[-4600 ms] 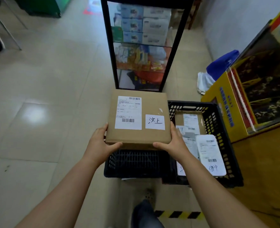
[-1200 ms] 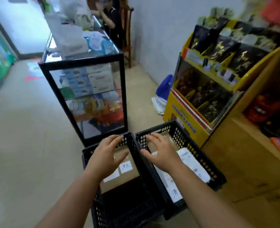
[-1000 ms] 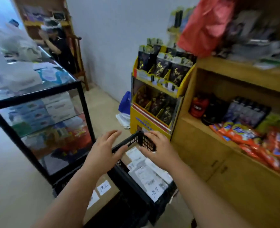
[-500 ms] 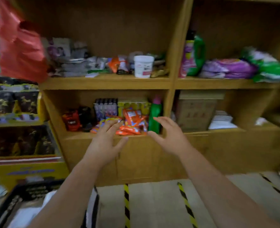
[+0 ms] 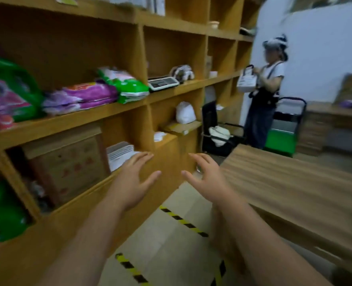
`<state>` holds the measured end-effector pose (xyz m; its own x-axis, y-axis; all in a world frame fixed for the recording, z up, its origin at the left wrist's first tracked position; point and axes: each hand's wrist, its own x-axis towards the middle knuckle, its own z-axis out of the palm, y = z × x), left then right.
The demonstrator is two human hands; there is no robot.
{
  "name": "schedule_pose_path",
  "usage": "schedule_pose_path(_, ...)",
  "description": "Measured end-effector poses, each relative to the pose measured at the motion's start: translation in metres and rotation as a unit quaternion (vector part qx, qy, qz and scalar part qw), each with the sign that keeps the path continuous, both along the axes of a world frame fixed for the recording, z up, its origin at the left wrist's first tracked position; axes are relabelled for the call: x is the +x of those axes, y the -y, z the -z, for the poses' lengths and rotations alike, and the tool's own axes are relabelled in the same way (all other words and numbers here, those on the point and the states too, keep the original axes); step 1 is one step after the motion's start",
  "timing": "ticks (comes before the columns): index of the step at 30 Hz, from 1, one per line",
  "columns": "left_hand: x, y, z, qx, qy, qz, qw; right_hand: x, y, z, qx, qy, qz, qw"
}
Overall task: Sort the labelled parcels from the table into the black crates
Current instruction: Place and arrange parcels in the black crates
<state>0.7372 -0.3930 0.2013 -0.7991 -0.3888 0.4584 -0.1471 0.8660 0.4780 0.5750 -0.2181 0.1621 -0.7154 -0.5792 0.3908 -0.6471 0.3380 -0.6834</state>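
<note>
Both hands are empty: left hand (image 5: pixel 132 183) and right hand (image 5: pixel 207 180) are held out in front, fingers spread, palms facing each other, touching nothing. The wooden table (image 5: pixel 290 188) lies to the right w/ no labelled parcels visible on the part in view (crates out of frame too). Judged step: reaching the table for another parcel. Best approach: face the tabletop fully, read the label, grip w/ both hands on opposite edges.
</note>
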Motion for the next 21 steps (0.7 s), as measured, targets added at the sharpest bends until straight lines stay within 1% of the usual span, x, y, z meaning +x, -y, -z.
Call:
schedule_pose_path(2,-0.066,-0.031,0.001,0.003,-0.005,0.052,0.999,-0.046,-0.048,0.004,-0.012,0.009,0.045,0.999)
schedule_pose_path(5,-0.135,-0.068,0.004,0.01,-0.012,0.109,0.994,-0.091,-0.103,0.005,-0.009,0.001,0.106,0.994)
schedule_pose_path(10,-0.238,-0.13,0.01,0.021,0.005,0.218,0.976,-0.155,-0.187,0.005,0.001,0.028,0.203,0.979)
schedule_pose_path(15,-0.323,-0.169,0.029,0.004,0.02,0.287,0.958,-0.198,-0.234,0.025,0.014,0.031,0.279,0.96)
schedule_pose_path(21,-0.411,-0.203,0.053,0.019,0.041,0.378,0.925,-0.235,-0.268,0.035,0.04,0.042,0.356,0.933)
